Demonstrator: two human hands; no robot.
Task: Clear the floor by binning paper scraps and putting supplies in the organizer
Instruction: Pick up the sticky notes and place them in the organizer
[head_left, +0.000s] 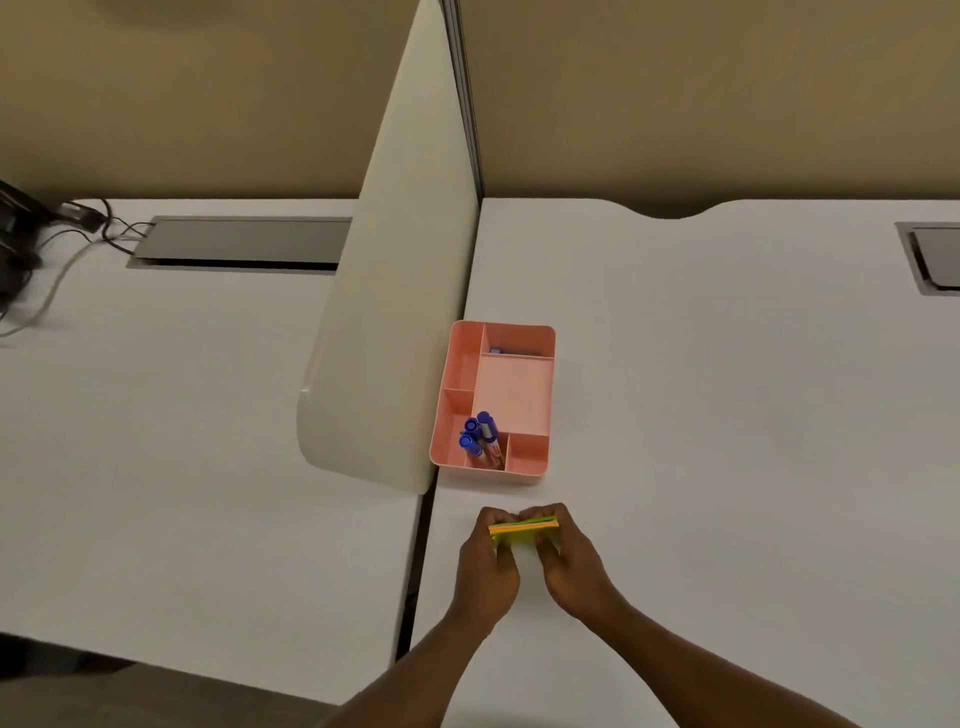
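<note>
Three markers (480, 439), one organizer (540, 470)

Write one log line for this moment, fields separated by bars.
left hand + right hand: holding sticky notes | organizer: markers inside

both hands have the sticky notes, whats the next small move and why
Probably carry the sticky note pad forward and set it in the big middle compartment of the pink organizer. The left hand and right hand grip it just short of the organizer; that compartment looks empty.
</note>
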